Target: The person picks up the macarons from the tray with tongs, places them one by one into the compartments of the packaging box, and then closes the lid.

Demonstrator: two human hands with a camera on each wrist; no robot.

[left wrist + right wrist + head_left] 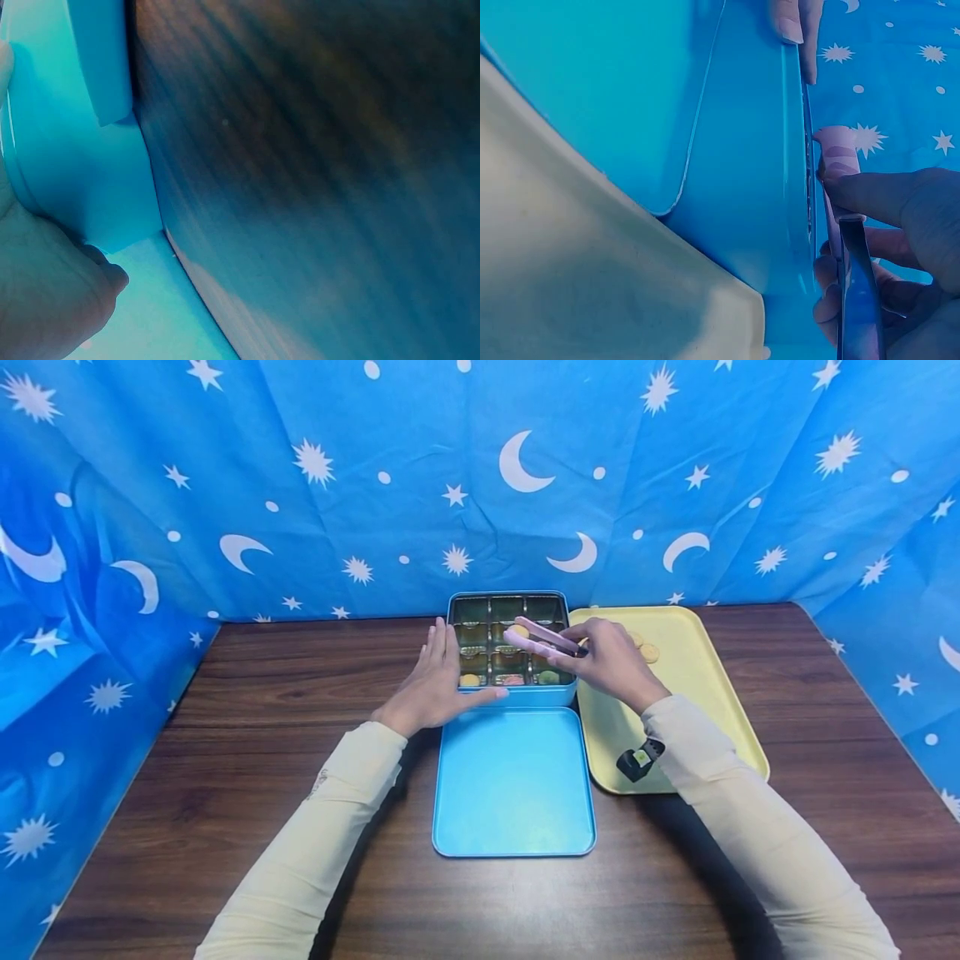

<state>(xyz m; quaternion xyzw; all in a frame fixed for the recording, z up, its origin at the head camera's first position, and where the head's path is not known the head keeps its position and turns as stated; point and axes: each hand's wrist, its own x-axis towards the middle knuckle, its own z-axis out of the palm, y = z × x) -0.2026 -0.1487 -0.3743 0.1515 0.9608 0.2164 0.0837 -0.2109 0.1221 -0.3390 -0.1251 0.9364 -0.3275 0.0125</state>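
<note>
- The right hand (617, 662) is clamped on pink-tipped tongs (551, 635), thumb and fingers wrapped about the handles.
- Between the tong tips is a round yellow cookie (520, 631), held above the compartments of a blue tin (536, 695).
- The left hand (431, 681) rests against the tin, its fingers straight along the left side and its thumb stretched across the front wall; it does not clamp anything.
- Inside the tin sits a divided insert (508, 610). Its front row holds a yellow cookie (469, 680) at left, a pink cookie (513, 680) in the middle and a green cookie (549, 677) at right.
- A blue lid (513, 785) lies flat just in front of the tin.
- To the right, beside the tin, is a yellow tray (712, 718), with round cookies (649, 652) near the right hand, which partly hides the group.
- All stand on a dark wood-grain surface (262, 710), before a blue curtain (420, 435) printed with white moons and stars.
</note>
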